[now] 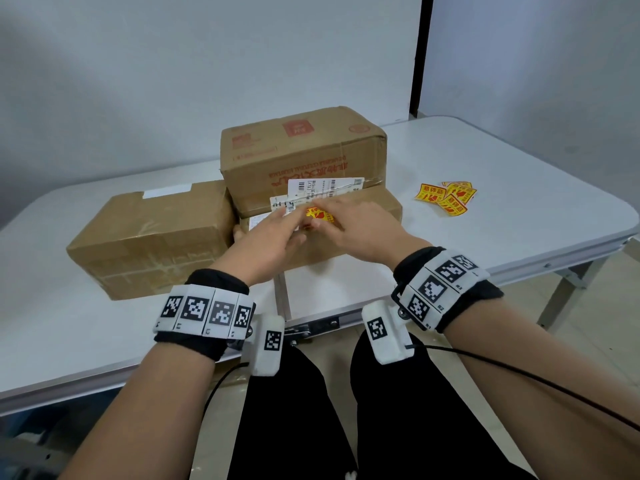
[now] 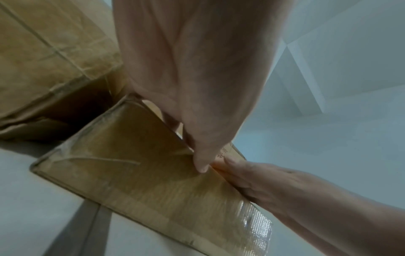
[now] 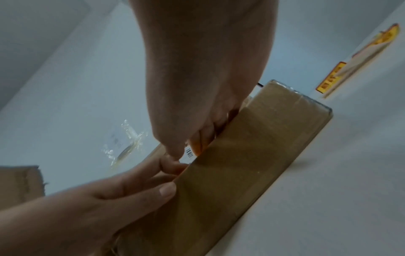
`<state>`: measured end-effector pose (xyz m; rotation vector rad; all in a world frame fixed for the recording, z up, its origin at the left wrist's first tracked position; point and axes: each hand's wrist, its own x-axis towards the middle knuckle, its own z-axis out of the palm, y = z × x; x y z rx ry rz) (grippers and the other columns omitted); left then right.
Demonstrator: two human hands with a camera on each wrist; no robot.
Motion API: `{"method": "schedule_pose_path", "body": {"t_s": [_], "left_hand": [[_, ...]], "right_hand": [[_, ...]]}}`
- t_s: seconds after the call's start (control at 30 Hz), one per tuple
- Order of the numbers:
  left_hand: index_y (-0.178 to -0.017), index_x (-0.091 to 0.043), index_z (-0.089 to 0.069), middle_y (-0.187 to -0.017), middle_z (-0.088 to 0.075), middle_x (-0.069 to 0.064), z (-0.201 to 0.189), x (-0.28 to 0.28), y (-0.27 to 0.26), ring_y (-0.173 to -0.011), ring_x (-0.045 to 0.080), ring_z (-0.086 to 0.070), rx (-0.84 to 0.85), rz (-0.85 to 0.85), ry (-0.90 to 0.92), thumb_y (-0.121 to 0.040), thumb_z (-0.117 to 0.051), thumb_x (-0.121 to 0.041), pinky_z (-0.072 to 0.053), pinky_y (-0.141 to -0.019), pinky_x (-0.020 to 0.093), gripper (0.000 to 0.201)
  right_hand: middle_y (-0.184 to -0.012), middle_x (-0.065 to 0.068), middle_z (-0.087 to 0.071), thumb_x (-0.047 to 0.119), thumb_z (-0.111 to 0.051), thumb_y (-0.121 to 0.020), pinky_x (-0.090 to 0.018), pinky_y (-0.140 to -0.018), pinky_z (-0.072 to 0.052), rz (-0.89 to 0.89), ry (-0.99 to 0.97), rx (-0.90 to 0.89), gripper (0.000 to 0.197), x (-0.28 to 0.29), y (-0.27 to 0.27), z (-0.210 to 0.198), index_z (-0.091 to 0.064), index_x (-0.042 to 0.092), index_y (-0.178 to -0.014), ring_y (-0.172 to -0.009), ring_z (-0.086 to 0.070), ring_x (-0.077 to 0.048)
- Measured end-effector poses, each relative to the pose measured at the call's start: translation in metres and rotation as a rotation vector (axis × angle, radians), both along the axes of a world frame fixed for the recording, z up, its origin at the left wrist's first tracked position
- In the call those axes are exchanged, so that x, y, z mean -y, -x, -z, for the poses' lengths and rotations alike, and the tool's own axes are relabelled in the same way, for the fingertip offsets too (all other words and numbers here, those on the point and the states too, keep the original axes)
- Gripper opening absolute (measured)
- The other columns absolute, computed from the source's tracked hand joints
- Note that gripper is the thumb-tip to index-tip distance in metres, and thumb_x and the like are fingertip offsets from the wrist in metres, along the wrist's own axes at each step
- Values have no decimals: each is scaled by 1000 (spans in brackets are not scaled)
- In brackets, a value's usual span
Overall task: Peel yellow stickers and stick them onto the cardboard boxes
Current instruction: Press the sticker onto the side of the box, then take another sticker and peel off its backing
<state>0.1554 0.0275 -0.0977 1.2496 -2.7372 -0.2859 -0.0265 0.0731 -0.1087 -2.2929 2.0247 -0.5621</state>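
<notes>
Sticker (image 1: 320, 215) | on low box (image 1: 374, 216) top | under both hands' fingertips

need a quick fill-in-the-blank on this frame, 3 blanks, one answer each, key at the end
1. The yellow sticker under both hands lies on top of the ____ cardboard box, the nearest of the three.
2. The spare stickers lie on the white table to the person's ____ of the boxes.
3. The tall box behind carries ____ printing.

Missing words: flat; right; red
</notes>
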Motion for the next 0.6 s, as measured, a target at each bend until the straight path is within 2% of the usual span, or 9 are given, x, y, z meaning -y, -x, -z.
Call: {"method": "schedule_pose_path", "body": {"t_s": [0.1,0.2,0.23,0.3,0.33,0.37,0.43,0.5,0.6], "left_hand": [[-127,-37,-40,-125,-55,1,1,0,-1,-115,28,-53,-70,10,33,-98,-42,-35,-45,-90,51,29],[-112,-27,-58,-119,-64,-1,-2,1,-5,-108,21,-59,-214,-56,17,-91,-58,-35,-49,-90,41,22],[-111,-26,-62,-120,-65,-1,-4,2,-6,-108,19,-59,-222,-79,2,-89,-61,-35,-49,-91,39,24],[-110,-28,-63,-118,-65,1,-11,4,-5,-104,19,-60,-155,-85,2,-88,-62,-39,-50,-89,38,25],[-108,-28,-64,-115,-66,1,-16,4,-2,-100,19,-60,-97,-73,28,-89,-60,-42,-52,-87,39,24],[-105,-28,-66,-110,-67,1,-24,4,2,-96,19,-62,-57,-66,58,-90,-57,-44,-53,-83,40,24],[-97,-29,-68,-101,-69,-6,-44,0,15,-87,16,-64,-87,-33,112,-92,-52,-45,-55,-76,38,24],[-97,-30,-69,-98,-67,-13,-66,-5,33,-82,11,-64,-164,26,136,-95,-48,-43,-54,-72,34,25],[-101,-26,-68,-92,-68,-11,-95,-6,69,-80,13,-65,-217,110,150,-97,-45,-41,-55,-71,35,27]], "right_hand": [[-144,2,-51,61,-27,-96,-40,-93,-47,25,3,-65,55,1,1,-2,-38,37,-144,-123,-55,-24],[-127,3,-64,53,-36,-95,-37,-82,-54,52,27,28,43,1,7,-4,-50,42,-135,-111,-61,-22],[-119,3,-68,50,-39,-94,-37,-80,-55,81,40,68,39,1,9,-4,-57,40,-128,-105,-63,-22],[-94,1,-72,41,-42,-94,-34,-72,-53,151,82,172,31,0,16,-7,-70,30,-102,-92,-64,-24],[-84,-1,-70,37,-43,-94,-33,-67,-50,188,112,242,30,-1,20,-7,-70,25,-90,-86,-64,-26],[-77,-1,-70,35,-45,-93,-33,-66,-50,226,156,330,31,-2,26,-9,-70,21,-84,-83,-65,-26],[-71,1,-72,32,-47,-91,-35,-72,-53,292,288,589,30,-7,43,-17,-73,19,-84,-80,-68,-21],[-65,3,-72,29,-48,-89,-33,-77,-53,373,411,810,28,-12,64,-26,-73,20,-82,-76,-69,-14],[-70,2,-72,25,-46,-87,-37,-78,-55,530,446,946,25,-12,103,-27,-70,21,-87,-78,-70,-16]]}}
